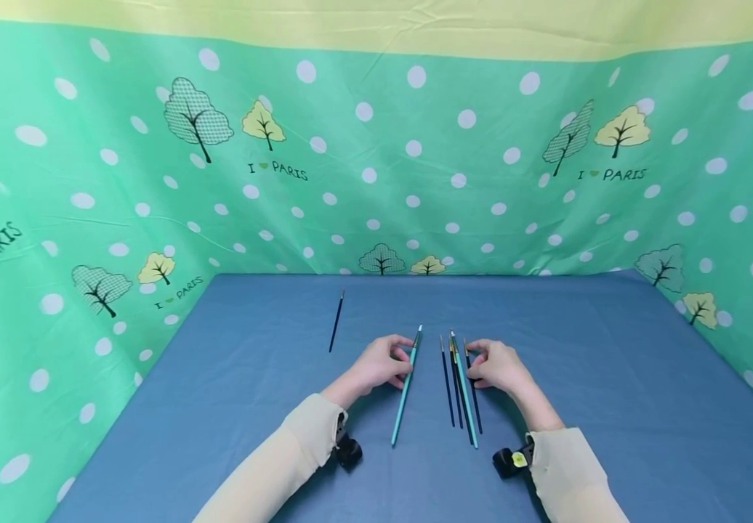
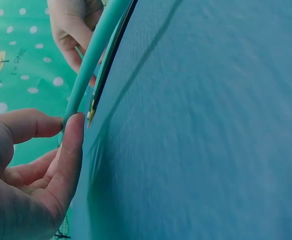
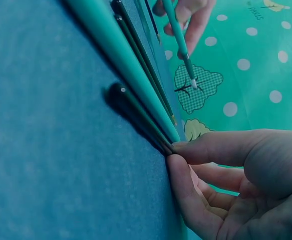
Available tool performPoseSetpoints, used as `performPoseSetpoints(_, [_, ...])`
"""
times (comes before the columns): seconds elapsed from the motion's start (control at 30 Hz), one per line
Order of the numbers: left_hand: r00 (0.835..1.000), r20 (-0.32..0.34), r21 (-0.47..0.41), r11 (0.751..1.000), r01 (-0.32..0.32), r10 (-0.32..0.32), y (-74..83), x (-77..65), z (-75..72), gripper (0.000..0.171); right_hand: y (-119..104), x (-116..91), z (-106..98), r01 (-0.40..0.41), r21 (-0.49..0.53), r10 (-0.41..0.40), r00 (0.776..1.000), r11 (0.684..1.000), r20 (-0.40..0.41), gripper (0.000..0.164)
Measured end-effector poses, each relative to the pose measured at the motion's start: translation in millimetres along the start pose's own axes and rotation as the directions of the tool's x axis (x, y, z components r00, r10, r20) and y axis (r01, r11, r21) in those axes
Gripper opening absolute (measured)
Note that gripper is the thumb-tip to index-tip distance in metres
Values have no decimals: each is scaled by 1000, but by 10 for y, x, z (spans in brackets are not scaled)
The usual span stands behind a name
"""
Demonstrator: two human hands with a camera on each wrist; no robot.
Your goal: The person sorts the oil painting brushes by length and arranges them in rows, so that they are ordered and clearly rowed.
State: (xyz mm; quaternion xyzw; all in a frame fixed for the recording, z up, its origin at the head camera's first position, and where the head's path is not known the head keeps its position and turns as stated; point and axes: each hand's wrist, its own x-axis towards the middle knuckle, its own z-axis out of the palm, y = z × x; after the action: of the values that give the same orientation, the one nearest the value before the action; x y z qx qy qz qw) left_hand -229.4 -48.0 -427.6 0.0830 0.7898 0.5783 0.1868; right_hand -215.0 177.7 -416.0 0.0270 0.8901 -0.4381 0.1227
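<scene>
My left hand (image 1: 381,361) pinches a teal paintbrush (image 1: 404,407) between thumb and fingertip, bristle end pointing away from me. In the left wrist view this teal handle slants up from the fingertips, above its shadow on the cloth. My right hand (image 1: 499,365) pinches a black paintbrush (image 1: 475,407) at the right side of a loose group. Right beside it in that group lies another teal paintbrush (image 1: 466,403), and several thin black paintbrushes (image 1: 448,392) lie to its left. In the right wrist view, thumb and fingertip meet at the far part of the black brush.
A single dark paintbrush (image 1: 336,323) lies alone at the back left of the blue tablecloth (image 1: 232,407). Behind the table hangs a green dotted curtain (image 1: 416,174) with tree prints. Black wrist cameras (image 1: 349,452) sit at both cuffs, close over the cloth.
</scene>
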Motion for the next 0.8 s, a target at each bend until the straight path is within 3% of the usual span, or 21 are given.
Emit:
performPoseSetpoints(0.33, [1000, 12, 7, 1000, 8, -8, -32, -175, -163, 44, 26, 21, 20, -5, -5, 5, 1000, 1000, 2, 51])
performPoseSetpoints(0.6, [1000, -21, 65, 998, 12, -10, -73, -269, -273, 45, 11, 8, 18, -2, -6, 2, 1000, 1000, -2, 51])
performPoseSetpoints(0.8, [1000, -27, 54, 998, 15, -14, -93, -402, -371, 45, 4, 8, 15, -2, -2, 2, 1000, 1000, 5, 51])
